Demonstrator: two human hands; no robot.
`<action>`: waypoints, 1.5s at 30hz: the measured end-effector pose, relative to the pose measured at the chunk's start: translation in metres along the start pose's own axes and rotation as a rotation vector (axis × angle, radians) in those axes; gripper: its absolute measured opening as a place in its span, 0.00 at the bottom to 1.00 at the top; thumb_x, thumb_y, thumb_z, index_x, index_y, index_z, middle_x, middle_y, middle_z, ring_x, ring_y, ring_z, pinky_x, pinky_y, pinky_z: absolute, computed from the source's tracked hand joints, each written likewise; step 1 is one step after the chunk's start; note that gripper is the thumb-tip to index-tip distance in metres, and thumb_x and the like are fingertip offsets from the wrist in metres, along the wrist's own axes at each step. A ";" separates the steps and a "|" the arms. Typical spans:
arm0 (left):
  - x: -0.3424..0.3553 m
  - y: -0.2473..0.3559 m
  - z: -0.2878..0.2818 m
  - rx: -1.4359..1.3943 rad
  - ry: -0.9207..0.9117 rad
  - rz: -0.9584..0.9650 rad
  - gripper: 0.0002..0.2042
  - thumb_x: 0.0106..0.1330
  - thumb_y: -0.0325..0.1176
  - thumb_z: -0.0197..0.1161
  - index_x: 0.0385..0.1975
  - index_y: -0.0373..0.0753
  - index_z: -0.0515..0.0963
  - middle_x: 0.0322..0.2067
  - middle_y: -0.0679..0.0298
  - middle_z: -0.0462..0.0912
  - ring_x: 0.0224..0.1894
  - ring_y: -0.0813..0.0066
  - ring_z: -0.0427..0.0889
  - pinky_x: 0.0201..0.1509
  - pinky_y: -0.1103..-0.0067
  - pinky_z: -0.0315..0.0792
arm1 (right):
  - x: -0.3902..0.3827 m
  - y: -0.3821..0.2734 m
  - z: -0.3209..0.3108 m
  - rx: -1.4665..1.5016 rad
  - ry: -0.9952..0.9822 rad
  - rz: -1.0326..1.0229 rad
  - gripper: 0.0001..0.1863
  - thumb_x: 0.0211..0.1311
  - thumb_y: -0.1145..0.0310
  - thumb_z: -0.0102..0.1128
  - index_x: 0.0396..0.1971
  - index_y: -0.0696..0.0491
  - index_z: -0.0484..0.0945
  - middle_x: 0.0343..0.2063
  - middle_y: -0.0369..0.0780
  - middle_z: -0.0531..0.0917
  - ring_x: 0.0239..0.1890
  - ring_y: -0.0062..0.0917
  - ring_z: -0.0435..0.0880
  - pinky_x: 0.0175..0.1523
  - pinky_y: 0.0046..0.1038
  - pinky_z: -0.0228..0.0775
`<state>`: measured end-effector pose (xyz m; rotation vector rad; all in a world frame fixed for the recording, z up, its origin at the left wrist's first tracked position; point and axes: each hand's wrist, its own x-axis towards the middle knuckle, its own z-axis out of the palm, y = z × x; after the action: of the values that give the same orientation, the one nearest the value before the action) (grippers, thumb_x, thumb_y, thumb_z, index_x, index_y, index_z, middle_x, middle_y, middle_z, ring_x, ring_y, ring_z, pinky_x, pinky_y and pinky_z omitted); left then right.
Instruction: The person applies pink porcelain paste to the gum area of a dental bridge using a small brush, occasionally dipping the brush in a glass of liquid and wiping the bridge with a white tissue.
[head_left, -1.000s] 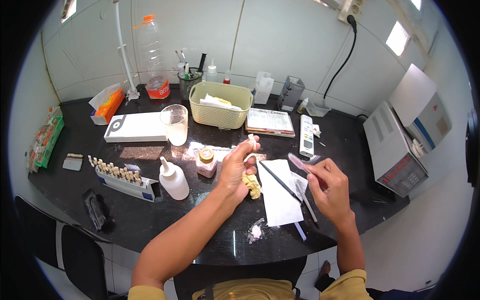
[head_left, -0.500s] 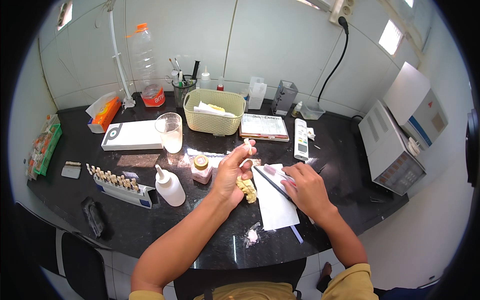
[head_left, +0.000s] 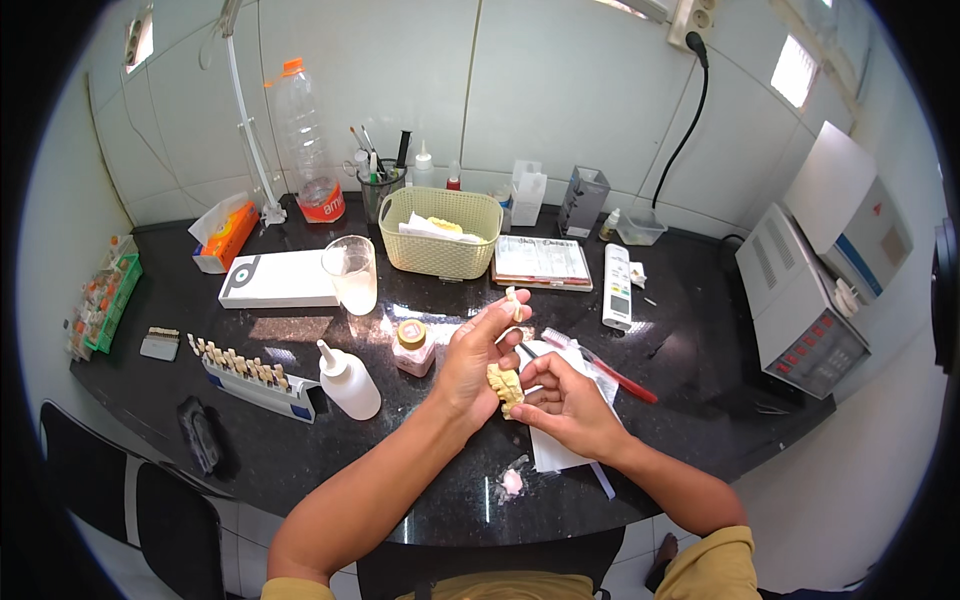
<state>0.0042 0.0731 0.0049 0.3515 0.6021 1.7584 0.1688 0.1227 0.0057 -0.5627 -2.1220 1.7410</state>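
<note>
The yellow, rough-surfaced dental cast (head_left: 504, 388) is between your two hands, above the black glossy countertop (head_left: 440, 492), against the palm side of your left hand (head_left: 470, 368). Your left thumb and index finger are pinched closed around a small cream-coloured, tooth-like piece (head_left: 514, 302), held up beyond the cast; your other left fingers are bent, and how much of the cast's weight they carry you cannot tell from here. Your right hand (head_left: 572, 408) is partly curled, its thumb at the cast's lower end and its fingers bent beside it; whether they grip it firmly is unclear. The tip of a slim dark tool (head_left: 527, 350) shows just beyond your right fingers, but you cannot tell if they hold it.

Under and beyond your right hand lies a white paper sheet (head_left: 553, 456), with a red-handled brush (head_left: 636, 389) slanting off to its right. A pale purple strip (head_left: 603, 483) sticks out near the sheet's lower edge, and a small pink lump (head_left: 512, 483) sits nearer you. To the left stand a gold-lidded jar of pink material (head_left: 414, 356) and a white plastic squeeze bottle (head_left: 351, 386).
</note>
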 end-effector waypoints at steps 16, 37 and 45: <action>-0.031 0.011 -0.018 0.302 0.034 -0.089 0.16 0.70 0.33 0.63 0.53 0.33 0.75 0.41 0.64 0.82 0.40 0.80 0.80 0.48 0.82 0.77 | -0.010 0.002 -0.012 0.443 0.213 0.084 0.20 0.62 0.76 0.66 0.51 0.65 0.71 0.47 0.44 0.78 0.46 0.28 0.84 0.51 0.28 0.81; -0.036 -0.004 -0.022 0.515 -0.067 -0.113 0.10 0.69 0.28 0.63 0.46 0.33 0.75 0.43 0.60 0.82 0.42 0.77 0.82 0.52 0.77 0.78 | -0.009 0.010 -0.015 0.310 0.241 -0.025 0.25 0.59 0.71 0.72 0.52 0.63 0.71 0.44 0.43 0.80 0.44 0.21 0.83 0.48 0.20 0.78; -0.037 -0.005 -0.023 0.530 -0.091 -0.110 0.11 0.70 0.28 0.62 0.47 0.29 0.76 0.42 0.59 0.83 0.43 0.78 0.82 0.51 0.80 0.78 | -0.012 0.007 -0.012 0.283 0.234 -0.043 0.25 0.59 0.70 0.72 0.51 0.62 0.71 0.43 0.42 0.79 0.43 0.21 0.83 0.46 0.20 0.78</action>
<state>0.0062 0.0333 -0.0138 0.7444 1.0015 1.4507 0.1856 0.1287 0.0011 -0.6014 -1.6833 1.8117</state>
